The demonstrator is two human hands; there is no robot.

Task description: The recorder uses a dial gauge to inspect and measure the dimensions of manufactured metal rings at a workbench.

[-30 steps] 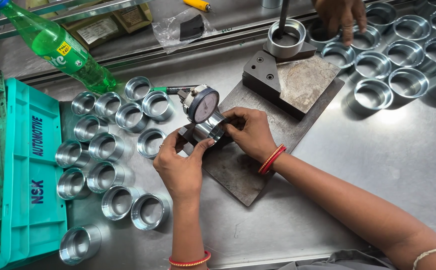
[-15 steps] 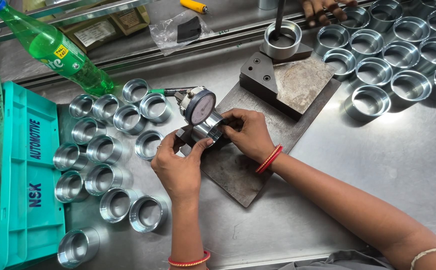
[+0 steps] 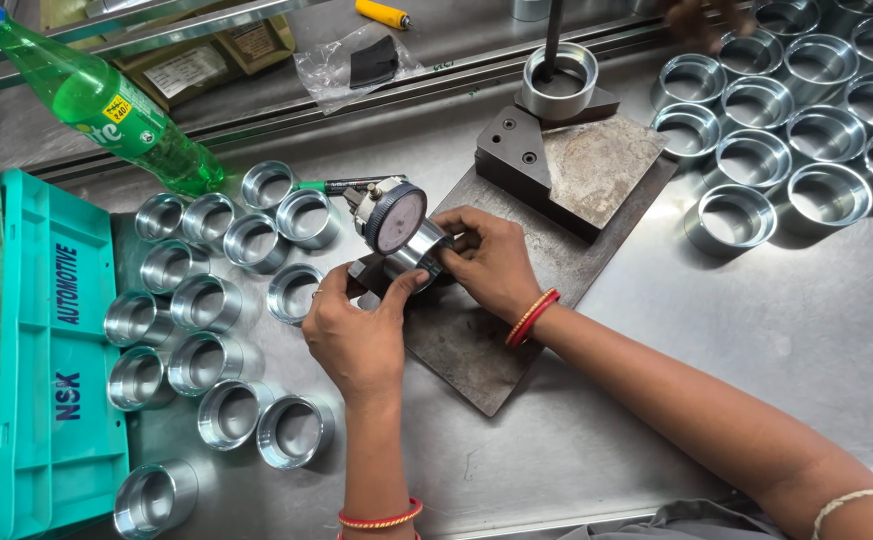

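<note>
Left hand (image 3: 357, 335): yours, nearest the camera, fingers curled, thumb pressed up against the metal ring (image 3: 419, 252) under the dial gauge (image 3: 395, 216)
Right hand (image 3: 495, 262): yours, closed round the far side of the same ring, fingertips on its rim; red bangle at the wrist
Ring position: held between both hands, on the dark steel plate (image 3: 477, 350), touching the gauge foot; how squarely it sits I cannot tell, your fingers cover the seat
Gauge: round white face, tilted towards you, standing at the plate's near left end
Loose rings, left (image 3: 207, 300): many, crowded just beside your left hand, some touching each other, beside the teal crate (image 3: 52, 330)
Risk, reading: uneven thumb pressure could tip the ring and give a false reading
Risk, knock: your left wrist is near the loose rings; a sweep could roll one off or mix checked with unchecked
Far plate: block (image 3: 577, 165) with another ring (image 3: 559, 80) on a post
Far right: more rings (image 3: 787, 130) in rows; another person's hand (image 3: 697, 15) at the top edge
Far left: green bottle (image 3: 97, 100) lying tilted near the rings; it could roll into them
</note>
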